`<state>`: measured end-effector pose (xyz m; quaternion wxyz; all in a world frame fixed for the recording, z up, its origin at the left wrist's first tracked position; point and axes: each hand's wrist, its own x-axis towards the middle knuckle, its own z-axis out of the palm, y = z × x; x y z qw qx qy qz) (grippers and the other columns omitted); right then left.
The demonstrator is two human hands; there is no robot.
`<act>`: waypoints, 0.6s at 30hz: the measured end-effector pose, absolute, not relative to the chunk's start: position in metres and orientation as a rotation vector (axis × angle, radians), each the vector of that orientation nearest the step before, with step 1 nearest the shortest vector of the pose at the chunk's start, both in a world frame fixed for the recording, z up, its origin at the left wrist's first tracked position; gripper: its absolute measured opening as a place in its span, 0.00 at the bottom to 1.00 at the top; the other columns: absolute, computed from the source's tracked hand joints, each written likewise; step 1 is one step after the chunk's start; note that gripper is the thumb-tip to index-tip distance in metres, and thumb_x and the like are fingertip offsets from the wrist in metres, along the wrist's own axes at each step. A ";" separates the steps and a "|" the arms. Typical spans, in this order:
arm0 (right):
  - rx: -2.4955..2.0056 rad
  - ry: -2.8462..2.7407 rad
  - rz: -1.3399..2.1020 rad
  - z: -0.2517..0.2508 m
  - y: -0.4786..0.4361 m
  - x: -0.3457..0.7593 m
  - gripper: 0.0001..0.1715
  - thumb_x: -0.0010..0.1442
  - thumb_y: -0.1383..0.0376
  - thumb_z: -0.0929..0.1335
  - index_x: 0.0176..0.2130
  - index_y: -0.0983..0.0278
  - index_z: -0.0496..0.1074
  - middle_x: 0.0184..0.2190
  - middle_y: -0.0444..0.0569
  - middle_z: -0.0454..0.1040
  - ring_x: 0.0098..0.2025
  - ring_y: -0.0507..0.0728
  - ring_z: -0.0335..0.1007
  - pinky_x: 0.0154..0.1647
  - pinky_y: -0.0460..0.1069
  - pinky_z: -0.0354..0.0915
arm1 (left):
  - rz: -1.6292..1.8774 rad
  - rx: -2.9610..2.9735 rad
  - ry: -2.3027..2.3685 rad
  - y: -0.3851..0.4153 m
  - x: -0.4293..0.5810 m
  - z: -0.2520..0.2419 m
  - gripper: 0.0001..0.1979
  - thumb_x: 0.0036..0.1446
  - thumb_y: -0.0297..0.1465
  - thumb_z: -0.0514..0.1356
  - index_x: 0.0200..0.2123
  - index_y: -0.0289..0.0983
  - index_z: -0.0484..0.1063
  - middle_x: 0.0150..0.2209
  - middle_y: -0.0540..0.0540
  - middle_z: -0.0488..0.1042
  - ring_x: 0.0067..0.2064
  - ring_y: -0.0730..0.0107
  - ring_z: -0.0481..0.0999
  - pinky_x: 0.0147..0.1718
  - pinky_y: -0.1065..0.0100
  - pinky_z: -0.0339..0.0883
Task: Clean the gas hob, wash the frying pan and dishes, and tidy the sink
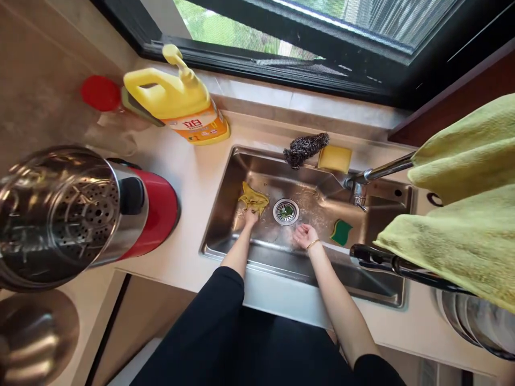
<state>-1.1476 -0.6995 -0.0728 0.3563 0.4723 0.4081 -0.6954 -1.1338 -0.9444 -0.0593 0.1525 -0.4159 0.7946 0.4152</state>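
Note:
In the steel sink (277,271), my left hand (251,217) is closed on a crumpled yellow cloth (254,198) against the left part of the basin floor. The cloth hides some of its fingers. My right hand (306,236) is just right of and below the drain strainer (286,212), cupped and open, with nothing visible in it. Bits of green scraps lie in the strainer. A green scouring sponge (341,232) rests on the basin floor to the right of that hand, apart from it.
A faucet (358,185) stands at the sink's right, below hanging green towels (462,214). Steel wool (306,149) and a yellow sponge (335,158) sit on the back rim. A detergent jug (181,102) and a red-based steamer (148,209) stand left.

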 end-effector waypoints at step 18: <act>0.756 1.741 -1.594 -0.014 -0.653 -1.143 0.12 0.61 0.60 0.62 0.28 0.63 0.65 0.14 0.38 0.60 0.21 0.49 0.58 0.24 0.43 0.61 | 2.143 -1.121 1.273 -0.797 -1.121 -0.004 0.12 0.61 0.32 0.47 0.29 0.35 0.65 0.23 0.48 0.67 0.32 0.68 0.72 0.37 0.61 0.70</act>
